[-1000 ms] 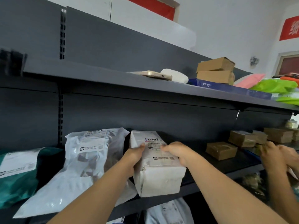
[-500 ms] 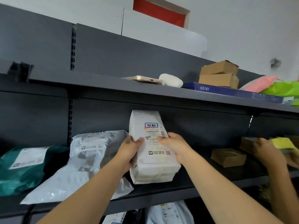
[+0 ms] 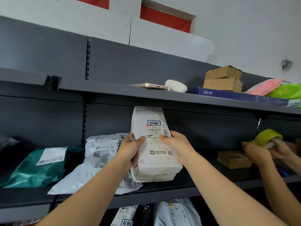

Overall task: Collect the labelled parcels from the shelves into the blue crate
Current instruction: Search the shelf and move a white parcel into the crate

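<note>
- Two hands clamp one white parcel (image 3: 154,149) from either side: the left hand (image 3: 130,150) wraps its left edge with the thumb across the front, and the right hand (image 3: 176,147) grips the right edge, thumb on the printed shipping label.
- That parcel stands upright at the front of the middle shelf (image 3: 162,193) – its top reaches just under the upper shelf (image 3: 114,92), and a blue-bordered sticker sits near the top of its face.
- Left of the white parcel, touching its lower corner, lies a silver-grey mailer bag (image 3: 101,162), labelled and leaning back.
- Further left of the parcel rests a teal mailer bag (image 3: 40,167) with a white label.
- Right of the parcel a small brown box (image 3: 232,159) sits on the same shelf – beyond it another person's hands (image 3: 267,150) hold a roll of yellow-green tape (image 3: 267,137).
- Above the parcel, on the upper shelf, lie a phone (image 3: 153,86), a white case (image 3: 175,86), a flat blue box marked KB161 (image 3: 236,95) bearing two stacked cardboard boxes (image 3: 223,79), then pink and green bags at the far right.
- Below the parcel, more labelled bags (image 3: 175,212) show on the lower level.
</note>
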The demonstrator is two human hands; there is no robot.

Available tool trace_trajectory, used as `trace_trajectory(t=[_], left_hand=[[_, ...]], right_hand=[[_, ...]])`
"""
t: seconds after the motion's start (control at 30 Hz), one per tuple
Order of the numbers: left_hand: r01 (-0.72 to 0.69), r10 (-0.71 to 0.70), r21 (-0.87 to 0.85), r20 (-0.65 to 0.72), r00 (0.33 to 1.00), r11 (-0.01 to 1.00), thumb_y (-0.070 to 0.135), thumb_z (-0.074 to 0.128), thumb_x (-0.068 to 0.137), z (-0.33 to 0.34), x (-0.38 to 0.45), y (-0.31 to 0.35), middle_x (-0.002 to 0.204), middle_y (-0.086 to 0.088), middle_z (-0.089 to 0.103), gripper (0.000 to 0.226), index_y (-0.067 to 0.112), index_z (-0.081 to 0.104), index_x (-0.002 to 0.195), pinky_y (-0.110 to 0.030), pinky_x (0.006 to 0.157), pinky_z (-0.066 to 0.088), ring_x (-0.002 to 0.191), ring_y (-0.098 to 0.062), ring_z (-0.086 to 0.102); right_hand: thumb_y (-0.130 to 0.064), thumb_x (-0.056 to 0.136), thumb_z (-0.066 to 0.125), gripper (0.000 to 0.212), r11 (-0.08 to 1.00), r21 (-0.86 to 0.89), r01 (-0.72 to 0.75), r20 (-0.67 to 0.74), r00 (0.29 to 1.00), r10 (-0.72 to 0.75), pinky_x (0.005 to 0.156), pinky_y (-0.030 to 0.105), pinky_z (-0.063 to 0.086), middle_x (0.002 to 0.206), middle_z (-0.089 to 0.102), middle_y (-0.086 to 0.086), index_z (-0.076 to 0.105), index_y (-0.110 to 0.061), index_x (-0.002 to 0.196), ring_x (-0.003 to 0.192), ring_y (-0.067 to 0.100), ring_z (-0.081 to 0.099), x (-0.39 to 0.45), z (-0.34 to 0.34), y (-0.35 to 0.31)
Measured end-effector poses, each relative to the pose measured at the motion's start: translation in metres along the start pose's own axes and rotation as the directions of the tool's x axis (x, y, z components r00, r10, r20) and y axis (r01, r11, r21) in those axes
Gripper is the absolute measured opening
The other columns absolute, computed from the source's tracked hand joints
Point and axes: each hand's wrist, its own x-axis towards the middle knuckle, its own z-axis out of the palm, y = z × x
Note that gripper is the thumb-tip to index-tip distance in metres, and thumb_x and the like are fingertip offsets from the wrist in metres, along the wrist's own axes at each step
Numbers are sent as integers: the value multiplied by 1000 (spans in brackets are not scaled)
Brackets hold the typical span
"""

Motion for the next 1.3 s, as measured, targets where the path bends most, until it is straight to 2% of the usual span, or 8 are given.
trace_trajectory(t=[0.17,0.27,0.43,0.6,0.73,0.9,1.03,1.3], left_hand=[[-21,21,-15,2,1000,1000,18,63,90,-18,-24,13,112,-4,70,36,12,51,123,-47,89,55,95,-24,70],[-42,42,14,-17,999,999,21,64,89,-32,-42,20,113,-2,68,48,14,44,132,-49,92,53,95,-24,69],[-45,45,25,-7,999,999,24,64,88,-57,-72,29,120,-2,67,52,15,45,137,-43,91,54,101,-23,68],[-36,36,68,-6,999,997,23,59,92,-81,-110,38,117,-5,68,34,13,54,124,-37,78,57,99,-24,68],[-43,45,68,-23,999,997,22,57,93,-100,-141,45,118,-5,67,33,13,52,125,-26,54,55,96,-23,68],[-25,27,39,-51,998,999,21,60,91,-125,-170,50,114,-5,70,32,14,56,122,-46,84,57,97,-27,70],[-11,13,23,-92,996,1000,22,63,88,-143,-191,56,113,-6,70,36,13,55,122,-50,84,57,96,-29,70],[-24,30,33,-184,983,999,30,66,81,-170,-222,69,124,-4,64,67,17,39,140,-50,84,56,100,-29,69]], right_hand=[[-6,83,70,15,1000,-1,10,13,1000,-10,69,38,60,95,74,8,65,-19,90,84,24,72,-22,18,-7],[-7,84,69,13,1000,-9,4,21,1000,-4,68,37,60,95,74,8,65,-18,90,84,24,72,-41,31,-12],[-8,84,70,13,999,-37,4,22,1000,-3,70,39,60,95,74,8,66,-17,93,85,24,73,-74,54,-18],[-7,84,70,14,999,-32,6,25,1000,-5,74,42,59,95,74,8,67,-14,95,86,26,73,-110,76,-19],[-6,84,69,12,999,-36,8,41,999,-7,77,44,59,95,74,8,66,-16,90,86,26,72,-137,95,-21],[-7,84,69,12,999,-41,5,66,998,-2,71,40,59,94,74,7,66,-17,91,84,25,73,-166,118,-22],[-6,85,68,14,1000,-27,10,107,994,-7,63,34,58,91,74,5,66,-19,91,81,23,73,-184,135,-26],[-5,85,68,19,1000,4,-1,196,981,0,74,43,60,102,73,11,65,-13,101,88,27,72,-205,165,-32]])
